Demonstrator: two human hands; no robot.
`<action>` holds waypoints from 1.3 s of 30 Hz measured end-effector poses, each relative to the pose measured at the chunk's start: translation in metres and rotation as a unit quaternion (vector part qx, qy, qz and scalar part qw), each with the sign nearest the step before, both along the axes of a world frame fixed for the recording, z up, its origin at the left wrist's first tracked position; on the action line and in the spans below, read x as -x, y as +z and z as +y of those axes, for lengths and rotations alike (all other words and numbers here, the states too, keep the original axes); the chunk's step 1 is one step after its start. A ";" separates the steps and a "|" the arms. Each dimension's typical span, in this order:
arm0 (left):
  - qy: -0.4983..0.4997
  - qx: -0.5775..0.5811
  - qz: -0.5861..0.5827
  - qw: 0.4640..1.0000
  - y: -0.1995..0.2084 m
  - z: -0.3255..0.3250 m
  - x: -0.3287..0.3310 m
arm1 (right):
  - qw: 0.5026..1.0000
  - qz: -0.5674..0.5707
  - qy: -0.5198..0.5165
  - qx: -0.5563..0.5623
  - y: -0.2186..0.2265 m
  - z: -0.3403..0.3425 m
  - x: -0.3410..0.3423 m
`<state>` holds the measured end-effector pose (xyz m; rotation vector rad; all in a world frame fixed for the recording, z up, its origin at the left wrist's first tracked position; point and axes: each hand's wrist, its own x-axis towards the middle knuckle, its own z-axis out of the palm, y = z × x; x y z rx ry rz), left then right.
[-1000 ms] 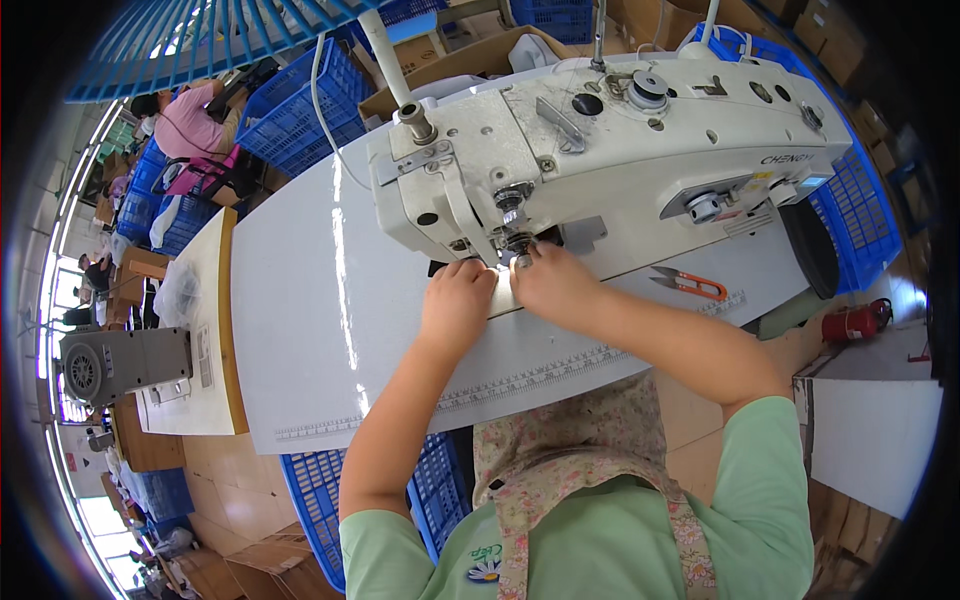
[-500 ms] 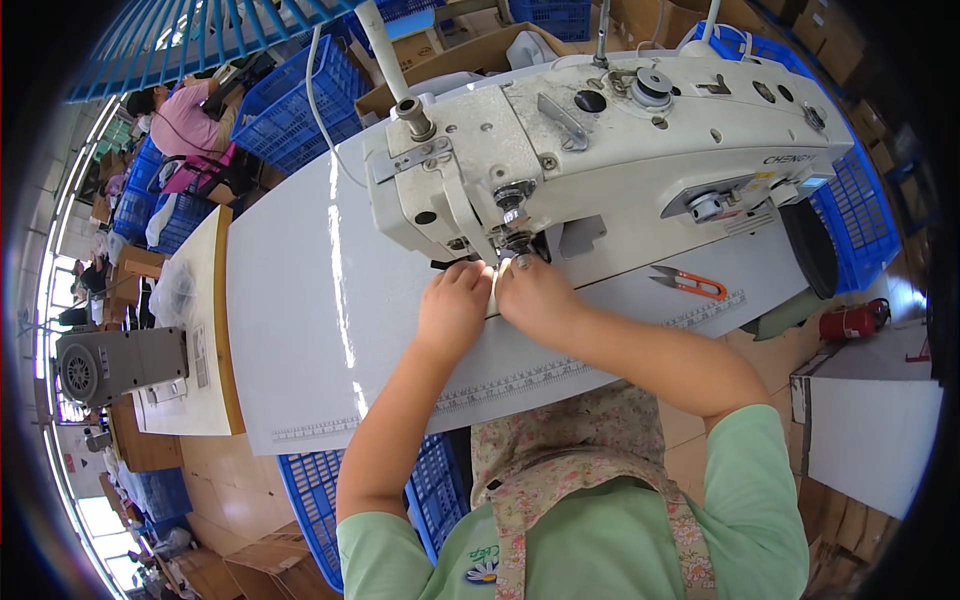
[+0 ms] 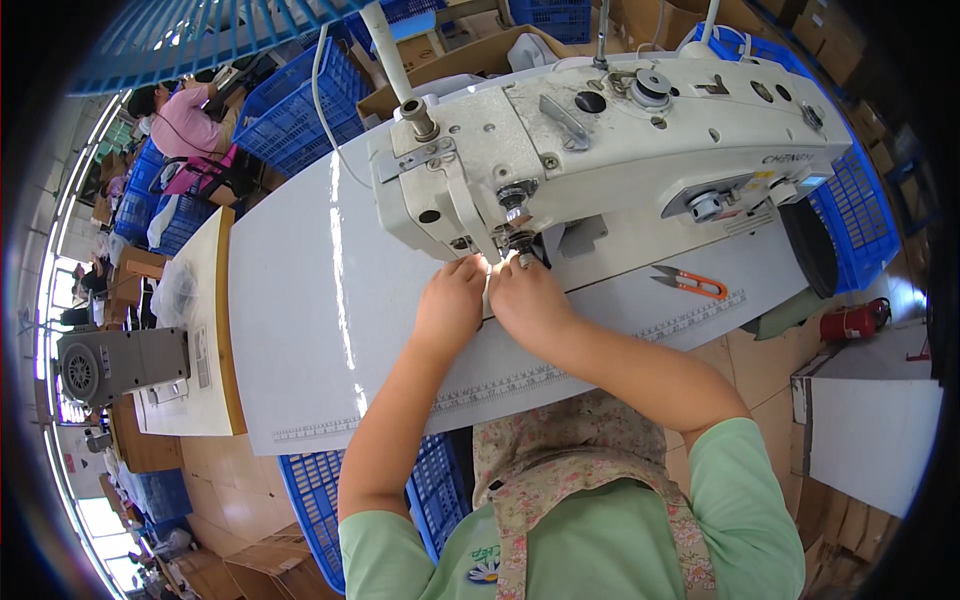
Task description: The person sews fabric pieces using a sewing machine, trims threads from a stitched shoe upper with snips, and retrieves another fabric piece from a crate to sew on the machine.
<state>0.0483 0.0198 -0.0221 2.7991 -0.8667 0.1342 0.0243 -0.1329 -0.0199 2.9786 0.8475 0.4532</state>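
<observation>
Sewing mach. [image 3: 600, 150], table's [image 3: 285, 320] far edge: L hand [image 3: 452, 300], R hand [image 3: 530, 305] at stitching end, prob. positioning. Grips hidden, can't tell; next: align.

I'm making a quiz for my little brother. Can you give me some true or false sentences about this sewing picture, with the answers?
1. The left hand and right hand are close together at the sewing machine. True.
2. The sewing machine is bright red. False: it is mostly white.
3. Orange-handled snips lie on the tabletop, to the right of both hands. True.
4. The tabletop has no ruler marks. False: a measuring strip runs along its near side.
5. A red fire extinguisher shows at the right of the picture. True.
</observation>
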 end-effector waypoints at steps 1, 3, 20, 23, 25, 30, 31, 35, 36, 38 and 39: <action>0.002 -0.002 0.008 1.000 0.000 0.000 -0.001 | 1.000 -0.001 0.001 -0.004 0.001 0.000 0.000; 0.003 -0.004 0.016 1.000 -0.002 0.002 -0.004 | 1.000 -0.001 0.000 -0.007 0.001 0.000 -0.001; -0.028 -0.030 -0.105 0.994 0.012 0.019 -0.035 | 0.999 -0.026 -0.001 -0.029 -0.010 -0.009 -0.006; -0.067 -0.013 -0.130 0.989 0.015 0.027 -0.048 | 0.998 -0.003 0.029 -0.047 -0.005 -0.019 -0.007; -0.078 -0.001 -0.128 0.989 0.019 0.028 -0.051 | 0.996 -0.040 0.037 -0.072 -0.004 -0.028 -0.009; -0.028 0.027 -0.084 0.996 0.023 0.017 -0.035 | 0.992 -0.048 0.051 -0.105 -0.006 -0.047 -0.021; -0.064 -0.008 -0.141 0.988 0.021 0.018 -0.030 | 0.992 -0.053 0.052 -0.098 -0.008 -0.049 -0.023; -0.084 -0.049 -0.204 0.974 0.016 0.017 -0.020 | 0.992 -0.073 0.052 -0.093 -0.011 -0.050 -0.025; -0.081 -0.050 -0.204 0.974 0.016 0.016 -0.019 | 0.991 -0.073 0.055 -0.093 -0.011 -0.051 -0.026; -0.072 -0.066 -0.206 0.974 0.016 0.015 -0.018 | 0.990 -0.073 0.055 -0.108 -0.012 -0.050 -0.026; -0.070 -0.067 -0.205 0.974 0.017 0.016 -0.016 | 0.990 -0.073 0.056 -0.108 -0.013 -0.049 -0.026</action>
